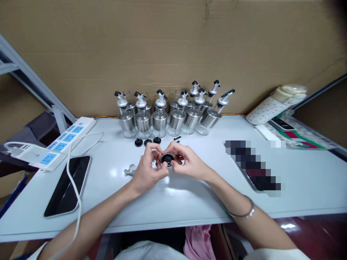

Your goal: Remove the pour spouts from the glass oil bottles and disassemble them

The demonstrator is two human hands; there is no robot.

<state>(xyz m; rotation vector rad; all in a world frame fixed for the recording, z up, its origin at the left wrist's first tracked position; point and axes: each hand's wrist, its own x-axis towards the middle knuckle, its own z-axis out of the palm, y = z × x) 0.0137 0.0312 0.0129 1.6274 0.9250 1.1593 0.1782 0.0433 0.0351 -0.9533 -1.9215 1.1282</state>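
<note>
Head view: black stopper pinched between both hands, eight spouts standing on bottles

Head camera: the left hand (149, 171) and the right hand (188, 161) both grasp one black stopper (167, 159) by its rim, with fingers and thumbs curled round it. It is held in front of the front bottles (143, 122), on the person's side of them.

Six front bottles make a row, each carrying a silver spout with a black tip. Behind them is a second row, probably six more, though overlap keeps that count unsure. Two spouts rise from this back row at its right end, making eight fitted in all; the others there seem to have none. So roughly two thirds of the bottles look topped, and about four look bare.

Just in front of the front bottles lie three loose stoppers (138, 142) and what look like two small black strips (177, 138). Nearer the person than the front bottles, one loose spout (130, 170) lies on the desk (114, 211), partly hidden by the left hand. Left of the front bottles is one power strip (67, 139); right of them, one flask (267, 110).
</note>
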